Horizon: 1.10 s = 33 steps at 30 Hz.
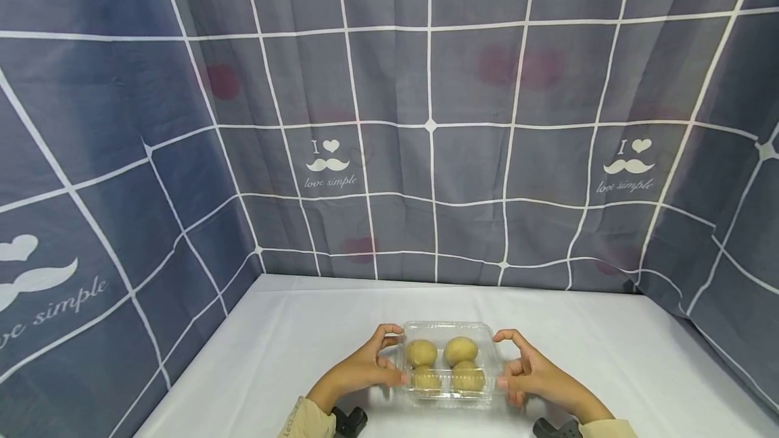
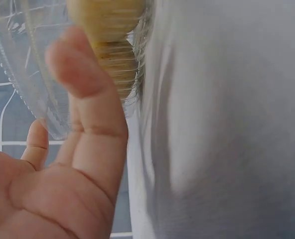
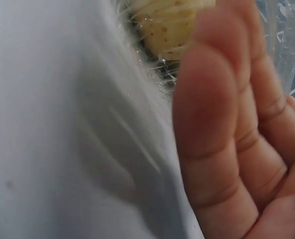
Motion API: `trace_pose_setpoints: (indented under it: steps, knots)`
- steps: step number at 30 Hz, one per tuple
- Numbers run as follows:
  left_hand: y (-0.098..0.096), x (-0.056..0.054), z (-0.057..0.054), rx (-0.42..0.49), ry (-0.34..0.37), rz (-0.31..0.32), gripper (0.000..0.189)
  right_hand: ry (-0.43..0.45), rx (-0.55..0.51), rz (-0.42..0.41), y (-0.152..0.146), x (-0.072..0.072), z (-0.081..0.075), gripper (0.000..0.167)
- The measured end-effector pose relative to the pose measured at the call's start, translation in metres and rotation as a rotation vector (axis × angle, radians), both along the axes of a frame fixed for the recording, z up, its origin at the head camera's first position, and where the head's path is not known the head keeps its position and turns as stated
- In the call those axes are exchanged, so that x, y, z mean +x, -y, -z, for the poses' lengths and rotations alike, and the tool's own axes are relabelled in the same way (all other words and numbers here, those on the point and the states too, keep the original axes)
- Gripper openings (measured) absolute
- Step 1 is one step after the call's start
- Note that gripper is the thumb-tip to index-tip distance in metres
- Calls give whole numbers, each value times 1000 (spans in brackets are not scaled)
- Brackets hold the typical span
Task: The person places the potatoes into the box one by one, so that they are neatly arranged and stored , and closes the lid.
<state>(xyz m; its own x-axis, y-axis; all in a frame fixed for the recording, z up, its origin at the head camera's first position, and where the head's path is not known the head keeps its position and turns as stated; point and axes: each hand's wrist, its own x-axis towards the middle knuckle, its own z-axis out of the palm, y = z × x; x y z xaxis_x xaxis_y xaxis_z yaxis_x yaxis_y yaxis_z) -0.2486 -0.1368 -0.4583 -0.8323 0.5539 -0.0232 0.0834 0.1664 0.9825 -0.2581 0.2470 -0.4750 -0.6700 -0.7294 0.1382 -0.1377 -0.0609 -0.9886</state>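
A clear plastic box point(image 1: 447, 394) with several round, yellow-brown potatoes point(image 1: 460, 351) inside sits low in the middle of the head view. My left hand point(image 1: 365, 365) holds its left side, thumb near the front corner and bent fingers toward the back. On the opposite side my right hand point(image 1: 535, 374) grips the box in a similar way. The left wrist view shows the clear ribbed wall point(image 2: 35, 94) beside the left fingers. In the right wrist view, a speckled potato point(image 3: 165, 30) shows through the plastic, partly hidden behind the fingers.
A white cloth-covered table point(image 1: 292, 330) lies under the box. Dark blue-grey curtains point(image 1: 389, 222) with white grid lines hang behind it and along both sides. Black straps or mounts point(image 1: 349, 421) show at the wrists, below light beige sleeves point(image 1: 307, 421).
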Motion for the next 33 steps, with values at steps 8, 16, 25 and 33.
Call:
trace_pose_setpoints:
  steps: [8,16,25,33]
  knots:
    - [-3,-3,-1,9,34,13,86,15,-10,-12,0,-1,1,65]
    - [-8,-3,-9,28,109,18,87,14,-19,-20,-1,-5,1,66]
    - [-11,-3,-11,33,135,24,90,-8,-48,-50,-4,-5,3,68]
    - [-8,-3,-11,16,109,27,90,-62,51,16,-5,-3,-9,66]
